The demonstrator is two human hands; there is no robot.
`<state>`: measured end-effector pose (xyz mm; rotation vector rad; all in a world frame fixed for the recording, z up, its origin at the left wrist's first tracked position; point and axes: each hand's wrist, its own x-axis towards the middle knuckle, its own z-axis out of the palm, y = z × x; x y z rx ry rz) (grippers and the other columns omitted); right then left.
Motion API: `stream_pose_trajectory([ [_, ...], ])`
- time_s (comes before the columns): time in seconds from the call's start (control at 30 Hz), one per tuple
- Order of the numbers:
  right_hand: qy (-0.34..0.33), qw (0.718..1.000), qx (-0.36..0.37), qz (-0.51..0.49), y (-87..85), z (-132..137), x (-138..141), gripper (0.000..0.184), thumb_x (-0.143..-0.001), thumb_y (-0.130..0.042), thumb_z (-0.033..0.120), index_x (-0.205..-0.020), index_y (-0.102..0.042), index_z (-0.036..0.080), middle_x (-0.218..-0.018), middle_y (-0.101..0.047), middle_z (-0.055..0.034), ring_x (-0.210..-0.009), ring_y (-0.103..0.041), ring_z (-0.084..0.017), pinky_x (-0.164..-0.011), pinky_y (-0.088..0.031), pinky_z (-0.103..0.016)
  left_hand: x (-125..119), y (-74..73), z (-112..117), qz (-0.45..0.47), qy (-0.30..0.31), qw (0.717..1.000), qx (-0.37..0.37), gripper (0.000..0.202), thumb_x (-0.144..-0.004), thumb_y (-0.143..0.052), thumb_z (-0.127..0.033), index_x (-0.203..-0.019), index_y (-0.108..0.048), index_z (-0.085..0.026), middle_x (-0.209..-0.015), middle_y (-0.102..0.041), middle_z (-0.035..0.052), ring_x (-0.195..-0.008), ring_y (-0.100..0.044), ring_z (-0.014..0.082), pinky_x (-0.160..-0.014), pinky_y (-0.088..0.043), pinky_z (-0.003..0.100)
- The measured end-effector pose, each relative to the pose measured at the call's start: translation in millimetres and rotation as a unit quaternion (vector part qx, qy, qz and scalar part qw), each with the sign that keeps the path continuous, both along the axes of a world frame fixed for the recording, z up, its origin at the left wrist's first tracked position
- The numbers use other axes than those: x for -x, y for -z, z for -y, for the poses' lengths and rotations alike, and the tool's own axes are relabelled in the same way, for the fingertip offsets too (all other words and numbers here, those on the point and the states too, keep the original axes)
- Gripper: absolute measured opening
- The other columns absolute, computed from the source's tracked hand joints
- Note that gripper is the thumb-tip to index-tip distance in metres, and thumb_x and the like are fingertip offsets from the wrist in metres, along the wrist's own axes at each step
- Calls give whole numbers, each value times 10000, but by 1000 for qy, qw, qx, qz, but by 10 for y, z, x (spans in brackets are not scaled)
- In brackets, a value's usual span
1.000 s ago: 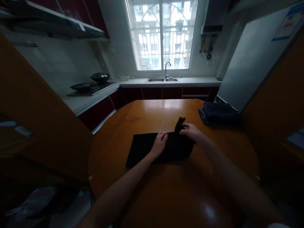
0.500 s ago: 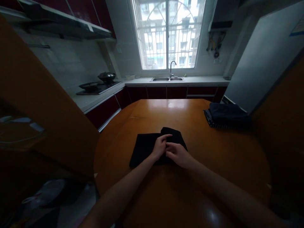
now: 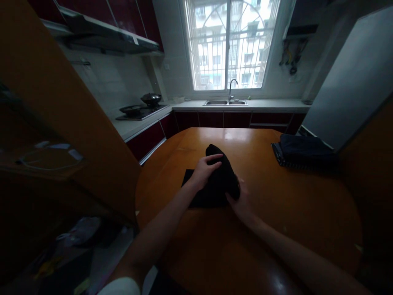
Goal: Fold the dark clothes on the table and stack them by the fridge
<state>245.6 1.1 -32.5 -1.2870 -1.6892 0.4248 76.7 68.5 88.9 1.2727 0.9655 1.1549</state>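
Note:
A black cloth point(image 3: 219, 180), folded into a small bundle, lies in the middle of the round orange wooden table point(image 3: 276, 213). My left hand point(image 3: 204, 169) rests on top of the bundle with fingers curled over its far side, gripping it. My right hand point(image 3: 242, 203) is at the bundle's near right edge, fingers tucked under the cloth and holding it. The bundle's right part is lifted off the table between both hands.
A folded dark stack of cloth point(image 3: 303, 151) lies at the table's far right edge. Behind stand a counter with a sink point(image 3: 227, 102), a stove with pans point(image 3: 141, 108) at left, and a grey fridge point(image 3: 353, 86) at right. An orange panel point(image 3: 61, 123) blocks the left side.
The cloth went from a long flat strip to a folded bundle. My right hand brought its end over to the left, then moved to the near right edge; both hands now hold the bundle.

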Motion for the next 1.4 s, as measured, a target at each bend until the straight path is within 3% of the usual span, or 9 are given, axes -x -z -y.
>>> stream_pose_trajectory([
  [0.17, -32, 997, -14, 70, -78, 35, 231, 834, -828, -519, 118, -1597, -231, 262, -1632, -301, -95, -1491, -304, -264, -1192, -341, -503, 683, -24, 13, -28, -33, 999, 21, 550, -772, -785, -238, -1306, -662, -200, -1164, -741, 93, -966, -721, 236, -862, -590, 356],
  [0.43, -104, 959, -34, 261, 71, 21, 327, 955, -690, -394, -74, -1584, -306, 247, -1663, -228, -76, -1539, -157, -250, -1218, -285, -515, 1541, 792, 44, -171, 35, 981, 84, 673, -789, -753, -212, -1429, -558, -291, -1460, -566, 78, -1273, -595, 274, -1070, -490, 428],
  [0.6, -90, 944, -43, 314, 67, 35, 332, 906, -747, -352, -87, -1589, -279, 239, -1661, -210, -89, -1538, -148, -263, -1215, -276, -529, 1492, 703, -8, -161, 64, 984, 42, 721, -799, -743, -222, -1473, -501, -310, -1527, -491, 71, -1359, -517, 265, -1135, -424, 420],
  [0.73, -52, 946, -45, 316, 98, 90, 348, 896, -810, -321, -74, -1615, -119, 264, -1667, -164, -98, -1534, -154, -289, -1205, -278, -557, 1315, 536, -53, -58, 132, 989, 36, 807, -806, -757, -258, -1533, -407, -283, -1500, -522, 98, -1319, -555, 280, -1098, -461, 431],
  [0.83, -15, 955, -36, 293, 141, 151, 337, 901, -835, -326, -51, -1617, -18, 274, -1675, -125, -97, -1532, -161, -301, -1200, -276, -569, 1276, 570, -84, -37, 131, 990, 31, 838, -805, -758, -268, -1550, -374, -281, -1475, -547, 114, -1288, -583, 287, -1062, -491, 432],
  [0.97, -71, 960, 17, 272, 67, 165, 250, 822, -863, -459, 87, -1620, -164, 211, -1676, -147, -114, -1544, -98, -313, -1210, -224, -584, 1420, 769, -131, -172, 94, 979, 59, 748, -804, -709, -218, -1503, -456, -308, -1545, -466, 79, -1319, -556, 263, -1081, -473, 409],
  [1.1, -116, 970, 67, 204, -200, -71, 192, 638, -958, -455, 359, -1564, -353, 187, -1627, -320, -127, -1527, -211, -287, -1209, -240, -557, 1516, 860, -150, -253, 101, 962, 36, 729, -828, -662, -211, -1512, -434, -321, -1578, -417, 54, -1387, -483, 238, -1158, -379, 413],
  [1.23, -73, 979, 49, 184, -394, -453, 323, 561, -975, -365, 283, -1509, -437, 125, -1597, -377, -144, -1502, -286, -245, -1226, -231, -461, 1437, 794, -128, -263, 118, 958, 6, 749, -832, -686, -267, -1525, -408, -327, -1573, -425, 51, -1394, -475, 248, -1165, -364, 435],
  [1.4, -59, 953, 122, 269, -244, -733, 520, 603, -954, -403, 252, -1534, -372, 92, -1638, -272, -172, -1534, -177, -295, -1219, -155, -552, 1466, 854, -161, -256, 97, 962, -24, 785, -780, -751, -286, -1506, -452, -295, -1534, -477, 92, -1377, -493, 279, -1157, -366, 458],
])
